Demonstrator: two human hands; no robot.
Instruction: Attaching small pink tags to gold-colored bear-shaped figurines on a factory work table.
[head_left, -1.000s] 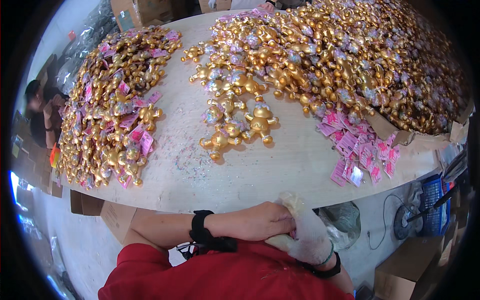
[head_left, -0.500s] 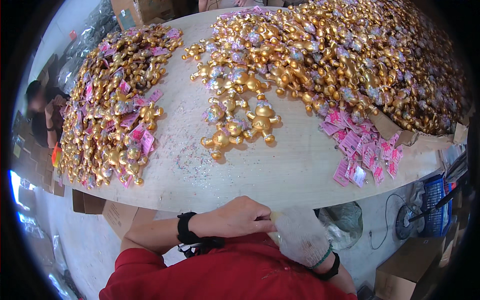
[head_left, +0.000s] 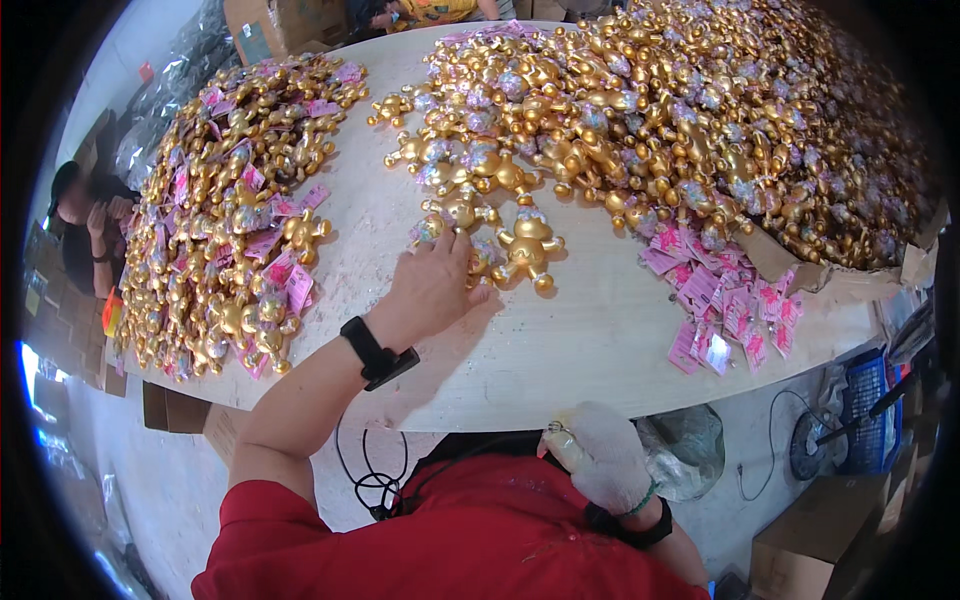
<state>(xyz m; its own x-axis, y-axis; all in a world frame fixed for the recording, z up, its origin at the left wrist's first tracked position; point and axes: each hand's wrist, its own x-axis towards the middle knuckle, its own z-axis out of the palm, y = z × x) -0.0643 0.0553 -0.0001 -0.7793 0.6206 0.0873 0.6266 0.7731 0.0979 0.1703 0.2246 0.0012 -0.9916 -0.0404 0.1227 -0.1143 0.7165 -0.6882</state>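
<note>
My bare left hand (head_left: 428, 292) reached out over a pale, smooth-topped table (head_left: 560, 365), palm down, its fingers bent over a small cluster of shiny gold toy figures. Whether they had closed on one I could not tell, since the hand itself hid the contact. Just to the right of those fingers lay a glossy gold, bear-shaped figure (head_left: 525, 252), tufted with pale, glittery violet at its far end. Beyond my fingertips and off to their right rose a great heap of similar gold figures (head_left: 720, 130); well to the left of my grip stood a second mound, of gold figures mixed with pink cards (head_left: 210, 240).

My right hand (head_left: 605, 455), in a white knitted glove, waited near my body with fingers curled. A small metal ring (head_left: 555, 428) showed at its tips; I could not tell how firmly it was pinched. Farther out and to the right of that glove lay a loose batch of printed pink card tags (head_left: 735, 310).

The step in hand, I judged, was picking out a figure; the next move called for a secure pinch and a clean lift from its neighbours.
</note>
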